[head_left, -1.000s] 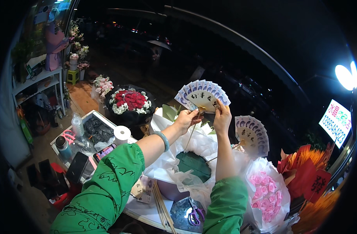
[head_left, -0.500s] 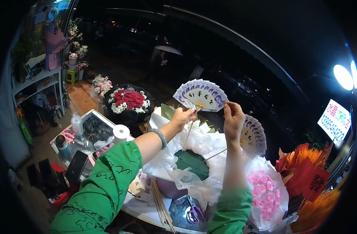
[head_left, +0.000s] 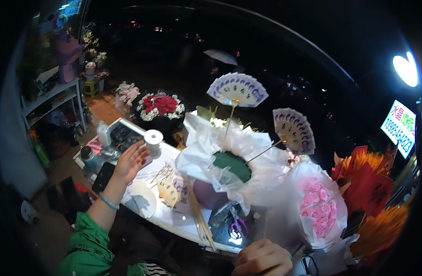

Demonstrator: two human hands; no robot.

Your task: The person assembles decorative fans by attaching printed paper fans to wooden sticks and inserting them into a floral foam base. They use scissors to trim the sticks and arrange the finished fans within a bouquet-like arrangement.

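White paper (head_left: 197, 158) rings green foam (head_left: 232, 167) to the right of my left hand (head_left: 131, 162), and two money fans (head_left: 238, 89) rise on sticks there, ahead of both hands. They are well apart: the left, fingers loosely spread, is just beside a white roll (head_left: 153, 137); my right hand (head_left: 262, 260) is curled, purple scissors (head_left: 240, 227) beyond it, and I cannot tell whether it grips anything.

Worn on the head, the wide fisheye camera looks down and forward over the table (head_left: 170, 217) from its near side — left hand (head_left: 131, 164) and right hand (head_left: 262, 258) close below, shelf (head_left: 52, 95) far left, lit sign (head_left: 398, 129) far right.
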